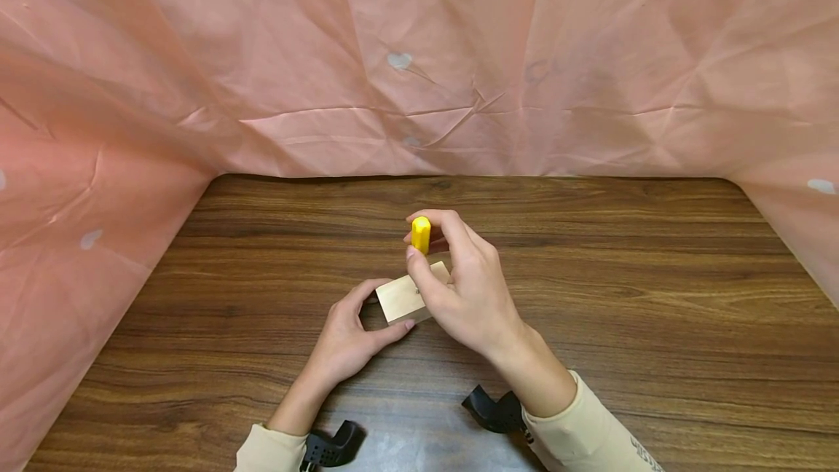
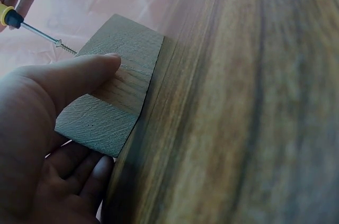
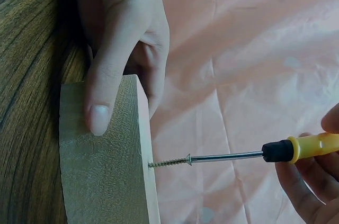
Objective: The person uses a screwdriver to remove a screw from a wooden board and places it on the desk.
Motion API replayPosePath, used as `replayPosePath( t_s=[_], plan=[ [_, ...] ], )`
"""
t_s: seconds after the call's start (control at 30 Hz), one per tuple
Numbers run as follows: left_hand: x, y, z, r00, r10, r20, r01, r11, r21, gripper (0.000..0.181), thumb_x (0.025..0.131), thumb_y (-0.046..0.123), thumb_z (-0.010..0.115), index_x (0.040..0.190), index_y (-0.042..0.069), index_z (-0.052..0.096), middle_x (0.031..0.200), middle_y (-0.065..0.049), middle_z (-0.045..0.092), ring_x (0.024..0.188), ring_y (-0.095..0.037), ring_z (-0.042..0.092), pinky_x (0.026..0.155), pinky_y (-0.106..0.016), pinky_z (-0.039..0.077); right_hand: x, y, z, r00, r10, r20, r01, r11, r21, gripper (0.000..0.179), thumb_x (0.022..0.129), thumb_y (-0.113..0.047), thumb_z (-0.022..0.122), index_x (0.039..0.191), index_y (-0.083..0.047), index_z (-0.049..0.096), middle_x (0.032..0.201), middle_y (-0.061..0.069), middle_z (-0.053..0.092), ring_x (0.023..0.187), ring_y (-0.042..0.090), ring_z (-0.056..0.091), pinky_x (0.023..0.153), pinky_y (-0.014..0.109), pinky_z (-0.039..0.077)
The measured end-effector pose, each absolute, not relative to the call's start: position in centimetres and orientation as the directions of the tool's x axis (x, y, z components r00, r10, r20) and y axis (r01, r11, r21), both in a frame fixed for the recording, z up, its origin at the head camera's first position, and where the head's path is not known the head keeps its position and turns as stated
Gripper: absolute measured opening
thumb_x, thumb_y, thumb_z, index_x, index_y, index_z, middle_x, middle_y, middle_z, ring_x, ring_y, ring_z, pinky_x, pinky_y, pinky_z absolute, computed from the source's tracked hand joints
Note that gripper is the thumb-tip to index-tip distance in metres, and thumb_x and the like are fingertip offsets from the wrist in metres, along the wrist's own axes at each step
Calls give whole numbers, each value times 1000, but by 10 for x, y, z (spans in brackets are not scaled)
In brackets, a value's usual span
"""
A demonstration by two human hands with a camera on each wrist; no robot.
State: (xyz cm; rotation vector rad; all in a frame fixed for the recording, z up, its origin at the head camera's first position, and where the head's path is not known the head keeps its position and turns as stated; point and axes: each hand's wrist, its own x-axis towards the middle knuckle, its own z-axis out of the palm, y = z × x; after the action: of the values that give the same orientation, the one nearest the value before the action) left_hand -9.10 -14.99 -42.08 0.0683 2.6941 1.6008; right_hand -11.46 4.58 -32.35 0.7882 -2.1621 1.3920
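A pale wooden block [image 1: 398, 299] lies on the table, gripped by my left hand [image 1: 347, 337] between the thumb on its near side and the fingers behind. Above it, my right hand [image 1: 475, 297] pinches the yellow handle of a screwdriver [image 1: 421, 235] between thumb and fingertips. In the right wrist view, the screwdriver's steel shaft [image 3: 228, 157] meets the head of a threaded screw [image 3: 172, 162]. That screw's point is at the block's top face, with most of the thread exposed. Screw and shaft stand in one line, roughly square to that face.
The brown wood-grain table [image 1: 623, 253] spreads around the hands. A pink curtain [image 1: 459, 57] with pale hearts hangs along its back and sides. Black wrist camera mounts [image 1: 494, 410] stick out near both cream sleeves [image 1: 583, 425].
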Motion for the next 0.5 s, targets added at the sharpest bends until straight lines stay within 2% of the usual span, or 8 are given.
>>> replayPosePath(
  t_s=[0.13,0.27,0.37,0.5],
  plan=[
    [-91,-150,-420,-999,40,9,27,476,879,54,81,27,96,129,30,71,122,7,76,110,-15,66,104,-42,47,-114,45,-323,-747,-219,627,-661,337,-671,23,98,-7,66,121,-6,65,98,1,71,90,15,70,86,31,59],
    [-91,-150,-421,-999,41,21,38,484,874,54,81,28,95,130,29,72,122,7,76,111,-15,67,105,-43,47,-115,44,-324,-715,-223,663,-696,326,-640,16,100,-10,73,114,-5,68,95,2,69,90,14,69,86,32,61],
    [-91,-150,-421,-998,43,34,51,489,871,54,82,30,95,130,27,72,122,5,76,111,-15,67,106,-45,48,-116,43,-325,-690,-226,688,-719,327,-613,14,99,-12,78,109,-6,71,96,2,67,91,12,66,84,31,58],
    [-92,-150,-421,-998,45,35,52,485,873,54,82,31,95,130,27,72,121,4,76,111,-16,66,106,-45,48,-117,44,-325,-690,-226,688,-718,335,-610,13,97,-12,79,108,-8,75,97,0,67,88,10,62,78,29,52]
  ],
)
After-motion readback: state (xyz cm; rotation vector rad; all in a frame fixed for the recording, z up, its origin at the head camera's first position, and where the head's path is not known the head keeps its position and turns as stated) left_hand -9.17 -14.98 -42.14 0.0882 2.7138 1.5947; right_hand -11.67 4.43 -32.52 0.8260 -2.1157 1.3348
